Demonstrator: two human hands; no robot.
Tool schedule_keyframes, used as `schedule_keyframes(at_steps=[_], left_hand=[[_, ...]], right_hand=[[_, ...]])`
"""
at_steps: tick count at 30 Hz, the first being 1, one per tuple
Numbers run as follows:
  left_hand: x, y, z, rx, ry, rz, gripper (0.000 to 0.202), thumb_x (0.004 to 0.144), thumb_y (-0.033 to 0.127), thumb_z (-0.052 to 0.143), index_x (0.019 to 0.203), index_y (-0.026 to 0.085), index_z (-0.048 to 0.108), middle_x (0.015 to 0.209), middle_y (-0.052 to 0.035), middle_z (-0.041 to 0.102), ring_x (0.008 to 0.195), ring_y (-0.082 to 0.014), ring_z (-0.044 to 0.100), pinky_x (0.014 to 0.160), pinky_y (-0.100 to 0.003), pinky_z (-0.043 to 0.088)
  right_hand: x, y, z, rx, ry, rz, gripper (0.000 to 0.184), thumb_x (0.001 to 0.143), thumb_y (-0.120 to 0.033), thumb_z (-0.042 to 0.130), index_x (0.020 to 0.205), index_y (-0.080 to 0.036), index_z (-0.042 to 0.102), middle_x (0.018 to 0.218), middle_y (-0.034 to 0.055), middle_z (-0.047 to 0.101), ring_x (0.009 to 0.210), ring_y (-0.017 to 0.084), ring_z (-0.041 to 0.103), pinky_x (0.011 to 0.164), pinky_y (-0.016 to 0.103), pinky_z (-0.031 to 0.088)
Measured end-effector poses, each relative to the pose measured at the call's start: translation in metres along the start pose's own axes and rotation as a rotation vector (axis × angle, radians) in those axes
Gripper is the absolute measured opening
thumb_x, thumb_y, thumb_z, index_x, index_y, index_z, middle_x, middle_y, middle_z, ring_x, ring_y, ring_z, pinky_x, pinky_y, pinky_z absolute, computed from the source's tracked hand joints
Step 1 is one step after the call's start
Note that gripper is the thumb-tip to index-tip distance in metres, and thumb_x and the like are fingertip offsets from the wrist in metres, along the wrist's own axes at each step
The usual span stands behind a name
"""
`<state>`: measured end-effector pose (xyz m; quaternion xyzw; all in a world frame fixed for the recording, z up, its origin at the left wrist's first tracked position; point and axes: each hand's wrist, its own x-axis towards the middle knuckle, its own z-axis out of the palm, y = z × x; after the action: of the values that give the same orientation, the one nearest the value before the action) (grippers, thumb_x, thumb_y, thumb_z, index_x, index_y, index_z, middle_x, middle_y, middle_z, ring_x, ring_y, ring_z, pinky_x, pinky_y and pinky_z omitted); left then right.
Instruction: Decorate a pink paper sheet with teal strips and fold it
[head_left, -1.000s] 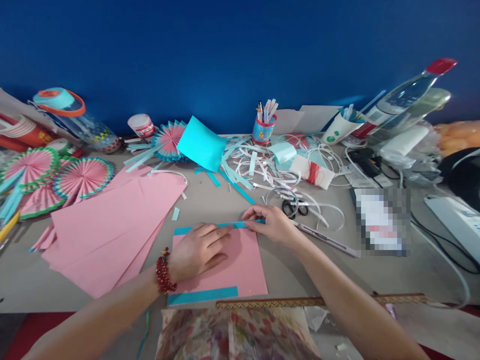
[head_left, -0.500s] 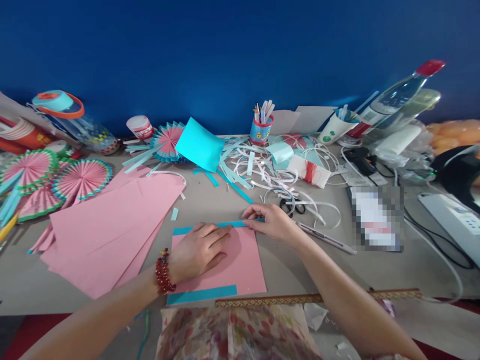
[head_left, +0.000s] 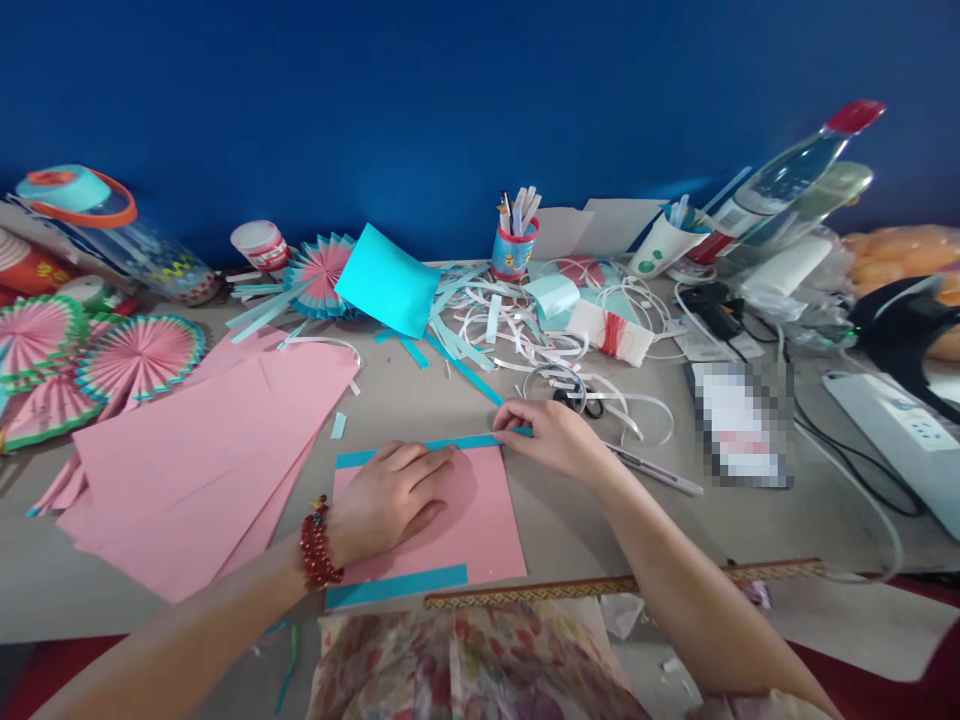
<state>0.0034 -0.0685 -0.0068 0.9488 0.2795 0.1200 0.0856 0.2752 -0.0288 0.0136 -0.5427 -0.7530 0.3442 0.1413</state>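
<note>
A pink paper sheet (head_left: 480,530) lies on the table in front of me. Along its far edge runs a blue paper strip (head_left: 457,442), its right end reaching past the sheet's corner. A second blue strip (head_left: 397,587) lies along the near edge. My left hand (head_left: 394,495), with a red bead bracelet (head_left: 319,548) at the wrist, rests flat on the sheet, fingers stretched out to the far strip. At the far right corner my right hand (head_left: 551,440) pinches the right end of the far strip between thumb and fingers.
Pink sheets (head_left: 210,450) and pleated paper rosettes (head_left: 142,355) lie to the left. Behind are a bright blue sheet (head_left: 388,283), tangled white strips (head_left: 480,330) and a pen cup (head_left: 514,250). Rightward lie a craft knife (head_left: 660,470), scissors (head_left: 592,402), a phone (head_left: 742,430) and a power strip (head_left: 892,430).
My right hand has slid slightly right along the far strip toward its end. The left hand stays flat on the sheet. The whole view has shifted a little.
</note>
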Motion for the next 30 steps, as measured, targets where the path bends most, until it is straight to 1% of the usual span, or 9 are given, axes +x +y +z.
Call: schedule_keyframes(at_steps=[7,13,17,22,27,30], left_hand=[[0.0006,-0.0002,-0.0004,-0.007,0.005,0.002,0.032,0.096,0.029,0.05,0.125,0.017,0.057,0.135,-0.0102,0.058,0.102,-0.0235,0.055,0.086,-0.04,0.046],[0.0004,-0.0005,-0.0003,0.011,0.0,0.016,0.033,0.096,0.027,0.051,0.126,0.016,0.057,0.138,-0.0104,0.056,0.102,-0.0241,0.055,0.086,-0.041,0.046],[0.0001,-0.0005,-0.0005,0.021,-0.006,0.023,0.033,0.096,0.027,0.05,0.125,0.014,0.057,0.138,-0.0107,0.056,0.101,-0.0243,0.054,0.086,-0.042,0.046],[0.0005,0.0001,-0.0011,0.02,0.002,0.015,0.032,0.096,0.028,0.049,0.126,0.016,0.057,0.138,-0.0105,0.056,0.102,-0.024,0.055,0.086,-0.042,0.046],[-0.0001,0.0007,-0.0005,0.038,-0.003,0.022,0.034,0.096,0.028,0.05,0.126,0.013,0.057,0.138,-0.0112,0.056,0.102,-0.0248,0.054,0.086,-0.042,0.046],[-0.0011,0.0004,0.0008,0.039,-0.004,0.012,0.035,0.096,0.028,0.051,0.128,0.015,0.056,0.138,-0.0109,0.055,0.103,-0.0246,0.054,0.087,-0.042,0.046]], right_hand=[[-0.0015,0.0004,0.0016,-0.006,0.028,-0.022,0.005,0.083,-0.024,0.062,0.084,-0.024,0.066,0.082,-0.0011,0.071,0.072,0.015,0.064,0.063,0.023,0.037],[-0.0036,-0.0032,0.0041,-0.051,0.043,-0.001,0.003,0.084,-0.023,0.061,0.083,-0.024,0.065,0.082,-0.0005,0.071,0.074,0.016,0.065,0.063,0.024,0.036],[-0.0041,-0.0031,0.0057,-0.064,0.057,0.001,0.004,0.083,-0.023,0.06,0.083,-0.024,0.064,0.081,0.0,0.071,0.072,0.016,0.064,0.062,0.024,0.036],[-0.0041,-0.0019,0.008,-0.089,0.05,-0.005,0.005,0.084,-0.021,0.059,0.084,-0.024,0.063,0.081,-0.0001,0.07,0.071,0.016,0.062,0.062,0.024,0.035],[-0.0043,-0.002,0.009,-0.101,0.068,0.001,0.005,0.083,-0.021,0.059,0.083,-0.023,0.063,0.079,-0.0004,0.069,0.069,0.015,0.061,0.062,0.024,0.033],[-0.005,-0.0034,0.0086,-0.118,0.064,0.008,0.005,0.083,-0.021,0.058,0.084,-0.023,0.063,0.079,-0.0009,0.068,0.07,0.015,0.06,0.061,0.024,0.032]])
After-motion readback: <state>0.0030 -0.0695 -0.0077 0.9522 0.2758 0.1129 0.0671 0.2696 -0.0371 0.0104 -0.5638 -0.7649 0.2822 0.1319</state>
